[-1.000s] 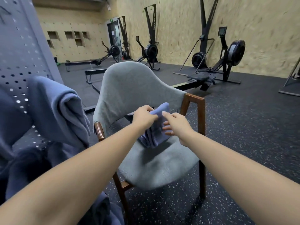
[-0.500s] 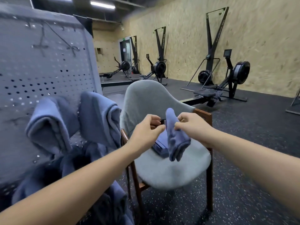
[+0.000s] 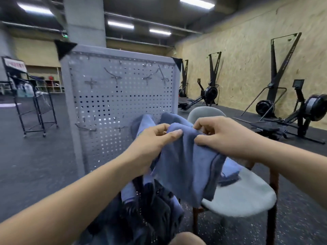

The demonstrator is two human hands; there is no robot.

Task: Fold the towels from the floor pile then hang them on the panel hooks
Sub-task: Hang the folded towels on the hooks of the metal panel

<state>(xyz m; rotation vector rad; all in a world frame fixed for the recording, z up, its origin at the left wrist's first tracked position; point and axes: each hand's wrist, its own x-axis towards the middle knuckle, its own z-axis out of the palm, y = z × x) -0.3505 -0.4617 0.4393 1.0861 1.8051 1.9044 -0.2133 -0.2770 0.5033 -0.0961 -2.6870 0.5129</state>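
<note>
- The left hand (image 3: 152,144) and right hand (image 3: 224,137) each pinch the top fold of the blue towel (image 3: 185,165) between thumb and curled fingers. The towel hangs from them in the air, in front of the pegboard panel (image 3: 109,103) and above the chair (image 3: 244,197).
- Only the upper edge is gripped. If either pinch slackens on the reach to a hook, the loose layers below can slide apart and the fold can open.
- The nearest bare hook (image 3: 119,128) sits just left of the hung towels (image 3: 146,121), so crowding them could knock one off its peg.
- The hooks are thin wire. Draping the fold off-centre, or catching only one layer, would likely let the towel slip down onto the dark heap of cloth (image 3: 155,214) at the panel's foot.
- A swing of the hanging end could brush the folded towel on the seat (image 3: 230,171) and pull it askew.
- The view is blurred, so I cannot tell whether the fold is even.
</note>
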